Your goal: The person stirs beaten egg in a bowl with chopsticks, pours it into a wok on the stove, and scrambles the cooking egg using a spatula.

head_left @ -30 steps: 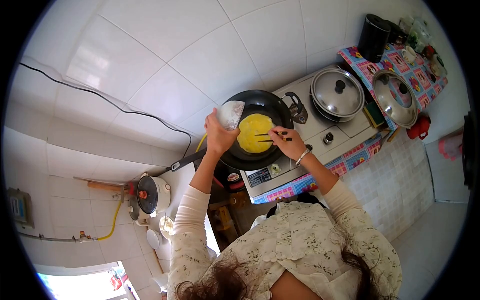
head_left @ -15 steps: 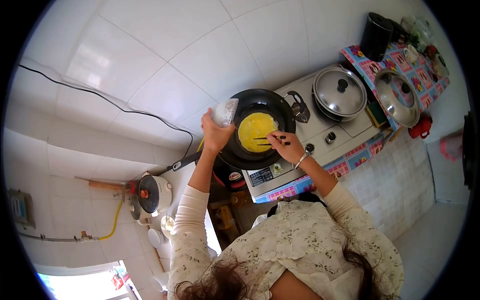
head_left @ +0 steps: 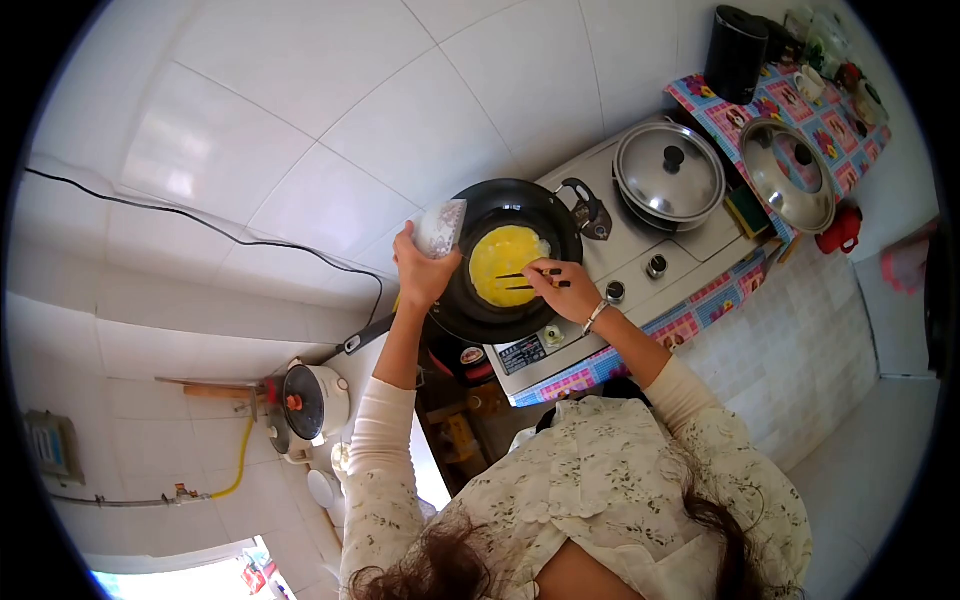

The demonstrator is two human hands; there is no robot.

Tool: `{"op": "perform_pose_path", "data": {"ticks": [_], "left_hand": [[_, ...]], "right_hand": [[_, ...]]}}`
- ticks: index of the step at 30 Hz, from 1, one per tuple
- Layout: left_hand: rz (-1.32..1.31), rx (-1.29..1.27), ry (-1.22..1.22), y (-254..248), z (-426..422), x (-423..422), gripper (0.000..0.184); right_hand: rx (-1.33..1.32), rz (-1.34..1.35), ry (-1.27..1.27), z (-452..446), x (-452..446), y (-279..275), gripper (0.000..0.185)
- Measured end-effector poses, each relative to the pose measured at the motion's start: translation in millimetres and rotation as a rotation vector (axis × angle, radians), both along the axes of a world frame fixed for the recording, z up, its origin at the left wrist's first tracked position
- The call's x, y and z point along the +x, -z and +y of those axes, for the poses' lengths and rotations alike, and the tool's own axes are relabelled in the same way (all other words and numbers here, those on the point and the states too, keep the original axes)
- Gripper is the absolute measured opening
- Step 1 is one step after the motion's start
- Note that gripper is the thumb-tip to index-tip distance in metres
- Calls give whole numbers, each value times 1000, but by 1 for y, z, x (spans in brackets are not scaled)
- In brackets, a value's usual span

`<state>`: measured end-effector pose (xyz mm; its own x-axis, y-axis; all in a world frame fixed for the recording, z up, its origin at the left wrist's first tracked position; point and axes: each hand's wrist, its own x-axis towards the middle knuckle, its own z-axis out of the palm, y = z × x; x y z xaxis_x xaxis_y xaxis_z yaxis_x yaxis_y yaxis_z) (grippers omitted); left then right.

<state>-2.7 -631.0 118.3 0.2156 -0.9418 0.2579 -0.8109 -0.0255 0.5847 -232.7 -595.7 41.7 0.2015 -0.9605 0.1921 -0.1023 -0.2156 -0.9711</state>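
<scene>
Yellow beaten egg (head_left: 503,252) lies spread in the bottom of a black wok (head_left: 497,202) on the stove. My left hand (head_left: 424,272) is closed round a pale patterned bowl (head_left: 440,230), which it holds tipped over the wok's left rim. A pair of dark chopsticks (head_left: 518,282) is gripped in my right hand (head_left: 565,291), their tips at the egg. The bowl's inside is turned away from view. Toward the lower left sticks out the wok's long handle (head_left: 368,333), passing behind my left forearm.
Right of the wok, a lidded steel pot (head_left: 668,172) stands on the gas stove (head_left: 625,262). A loose glass-centred lid (head_left: 787,175) leans by the patterned tablecloth (head_left: 830,130). At left stand a rice cooker (head_left: 318,400) and a black cable (head_left: 220,232) along the wall.
The whole view has shifted slightly. Both hands keep their holds on the bowl and the chopsticks, and the egg looks much the same.
</scene>
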Motion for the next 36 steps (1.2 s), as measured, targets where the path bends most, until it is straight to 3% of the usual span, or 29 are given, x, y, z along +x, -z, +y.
{"op": "perform_pose_path", "data": {"ticks": [13, 24, 36], "left_hand": [[-83, -34, 76, -2, 3, -10, 86], [-214, -76, 153, -12, 15, -25, 86], [-280, -131, 158, -11, 17, -24, 87]], "right_hand": [[26, -120, 46, -7, -5, 12, 18], [214, -213, 129, -8, -28, -11, 25], [205, -304, 279, -6, -37, -19, 28]]}}
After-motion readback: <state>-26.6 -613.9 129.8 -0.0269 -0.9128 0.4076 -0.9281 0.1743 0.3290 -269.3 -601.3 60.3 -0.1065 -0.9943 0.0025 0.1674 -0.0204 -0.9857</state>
